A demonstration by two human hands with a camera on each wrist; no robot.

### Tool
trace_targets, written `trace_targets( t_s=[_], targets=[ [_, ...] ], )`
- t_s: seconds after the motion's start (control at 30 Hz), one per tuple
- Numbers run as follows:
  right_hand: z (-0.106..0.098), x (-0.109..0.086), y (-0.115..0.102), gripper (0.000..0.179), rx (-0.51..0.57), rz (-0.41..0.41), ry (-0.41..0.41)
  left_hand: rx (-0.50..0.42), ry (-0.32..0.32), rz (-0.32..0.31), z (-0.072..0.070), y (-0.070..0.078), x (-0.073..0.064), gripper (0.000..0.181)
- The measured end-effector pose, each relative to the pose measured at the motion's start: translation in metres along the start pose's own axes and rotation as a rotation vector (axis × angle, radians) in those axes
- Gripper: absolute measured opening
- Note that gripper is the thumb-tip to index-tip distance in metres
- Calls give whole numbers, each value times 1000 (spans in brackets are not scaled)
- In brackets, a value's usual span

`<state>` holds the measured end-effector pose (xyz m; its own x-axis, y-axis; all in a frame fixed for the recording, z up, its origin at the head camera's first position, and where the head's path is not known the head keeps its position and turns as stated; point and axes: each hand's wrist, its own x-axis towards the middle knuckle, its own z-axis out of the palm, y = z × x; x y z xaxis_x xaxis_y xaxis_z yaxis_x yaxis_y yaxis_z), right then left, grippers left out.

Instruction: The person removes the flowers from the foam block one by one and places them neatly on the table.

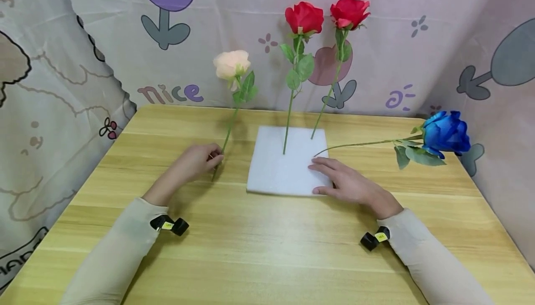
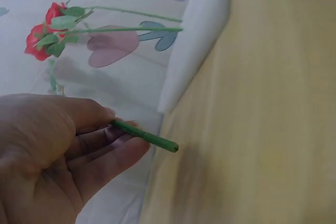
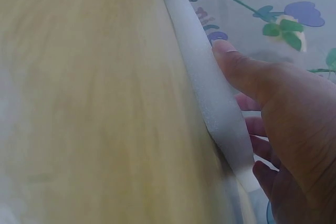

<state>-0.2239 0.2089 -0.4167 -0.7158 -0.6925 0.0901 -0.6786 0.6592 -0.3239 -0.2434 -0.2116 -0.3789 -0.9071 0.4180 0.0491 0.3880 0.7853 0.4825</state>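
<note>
My left hand (image 1: 204,160) pinches the green stem of a cream rose (image 1: 232,64) left of a white foam board (image 1: 271,170). In the left wrist view, the cut end of the stem (image 2: 160,142) pokes out past the fingertips, above the table. My right hand (image 1: 349,182) rests on the board's right edge, fingers spread and thumb (image 3: 239,65) touching it. Two red roses (image 1: 304,18) (image 1: 350,13) stand with their stems in the board. A blue rose (image 1: 446,133) leans far right; its stem end meets the board by my right fingertips, and I cannot tell whether it is stuck in.
Everything is on a light wooden table (image 1: 251,249). Behind it hangs a patterned cloth (image 1: 234,12) with flower prints. The blue bloom reaches out near the table's right edge. Small black cameras (image 1: 169,225) sit on both wrists.
</note>
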Motion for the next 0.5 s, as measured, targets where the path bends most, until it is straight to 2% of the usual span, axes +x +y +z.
trace_targets(
  t_s=[0.07, 0.27, 0.5],
  targets=[
    [0, 0, 0, 69, 1, 0, 1, -31, -8, -18, 4, 0, -2, 19],
    [0, 0, 0, 69, -2, 5, 0, -62, -22, -34, 12, 0, -6, 47],
    [1, -1, -1, 69, -2, 10, -3, -257, -57, -118, 19, 5, -9, 52]
  ],
)
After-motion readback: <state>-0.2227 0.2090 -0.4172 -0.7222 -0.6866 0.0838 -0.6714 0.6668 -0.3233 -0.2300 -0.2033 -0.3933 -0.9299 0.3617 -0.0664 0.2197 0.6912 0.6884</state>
